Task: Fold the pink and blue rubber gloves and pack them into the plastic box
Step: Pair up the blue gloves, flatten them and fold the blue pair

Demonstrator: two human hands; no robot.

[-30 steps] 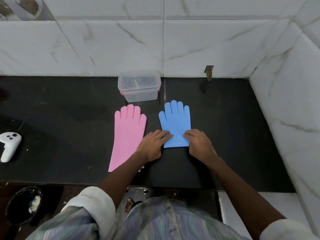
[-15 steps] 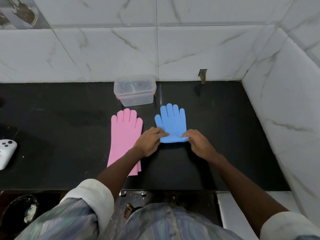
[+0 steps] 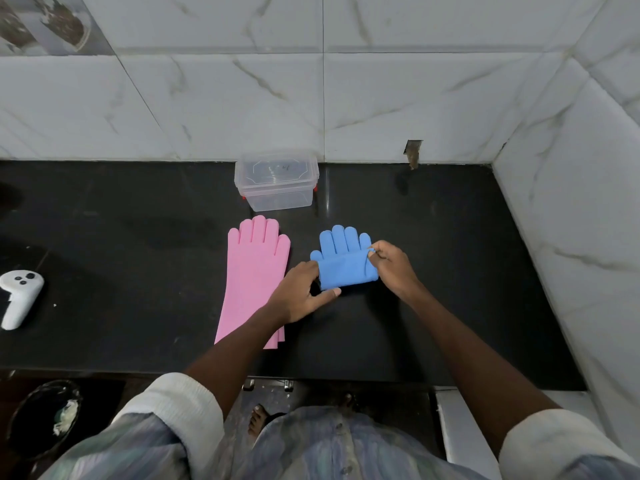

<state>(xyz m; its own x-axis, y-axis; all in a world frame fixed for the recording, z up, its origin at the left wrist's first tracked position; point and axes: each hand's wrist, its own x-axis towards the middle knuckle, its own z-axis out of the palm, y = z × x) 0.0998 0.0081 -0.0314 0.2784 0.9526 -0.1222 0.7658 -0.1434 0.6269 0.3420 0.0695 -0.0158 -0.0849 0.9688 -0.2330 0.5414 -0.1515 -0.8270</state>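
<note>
**Blue glove gripped at both ends on the black counter**

Blue rubber is bunched into a thick fold between two bare hands. The blue glove (image 3: pixel 341 263) lies on the black counter (image 3: pixel 450 271), its cuff end doubled up over the palm so that only the fingers stick out beyond the fold, pointing toward the wall. The left hand (image 3: pixel 299 297) is closed on the fold's left end: the fingers are tucked over the top edge and the thumb is stretched along the near edge beneath it. The right hand (image 3: pixel 391 263) is pinched on the fold's upper right corner, fingertips pressed together on the blue rubber just beside the glove's outer finger. The folded band is thus spanned between the two grips, with the glove's fingers lying free just past them.

The pink glove (image 3: pixel 254 282) is laid flat and unfolded just to the left, fingers also toward the wall, its cuff partly covered by the left forearm. The plastic box (image 3: pixel 277 183) is set against the marble wall, lid on, beyond both gloves and apart from them. A white controller (image 3: pixel 19 296) is seen far left.
</note>
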